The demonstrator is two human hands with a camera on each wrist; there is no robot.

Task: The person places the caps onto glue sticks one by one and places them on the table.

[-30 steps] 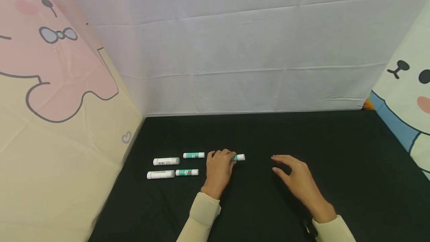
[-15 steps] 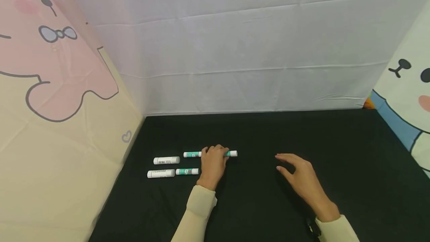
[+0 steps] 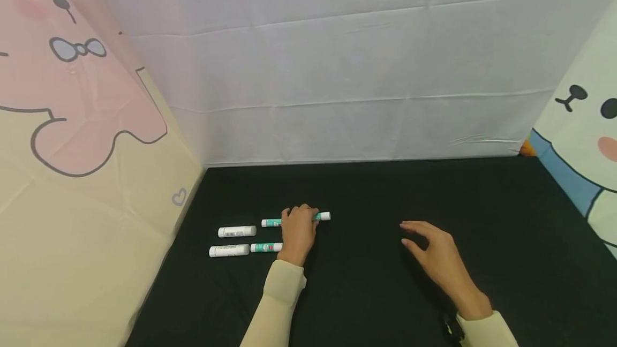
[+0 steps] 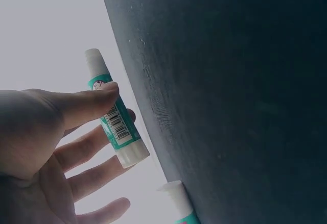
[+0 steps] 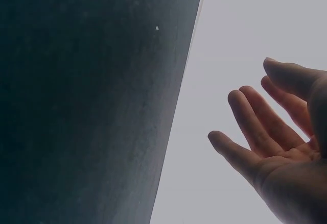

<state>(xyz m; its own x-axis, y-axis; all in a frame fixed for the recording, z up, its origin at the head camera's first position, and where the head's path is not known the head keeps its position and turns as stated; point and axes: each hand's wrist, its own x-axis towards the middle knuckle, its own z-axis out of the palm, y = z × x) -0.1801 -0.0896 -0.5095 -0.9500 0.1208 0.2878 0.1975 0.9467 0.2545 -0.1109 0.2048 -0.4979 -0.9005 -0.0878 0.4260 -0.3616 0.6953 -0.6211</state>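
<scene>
My left hand (image 3: pixel 297 233) pinches a green-and-white glue stick (image 3: pixel 324 216) between thumb and fingers. In the left wrist view the held glue stick (image 4: pixel 117 117) shows its barcode, with white at both ends. Just left of that hand lies a second green-and-white glue stick (image 3: pixel 271 223), its right part hidden behind the fingers. A third one (image 3: pixel 265 247) lies nearer, its right end close to the left wrist. My right hand (image 3: pixel 436 256) hovers over the right side of the table, thumb and fingers apart, holding nothing.
Two thicker white sticks lie at the left, one farther back (image 3: pixel 237 231) and one nearer (image 3: pixel 229 250). The black tabletop (image 3: pixel 366 283) ends at a white cloth backdrop (image 3: pixel 337 138). Printed cartoon cloths flank both sides.
My left hand has moved left and slightly away from me with the glue stick, toward the far green-and-white one. The right hand has drifted a little to the right.
</scene>
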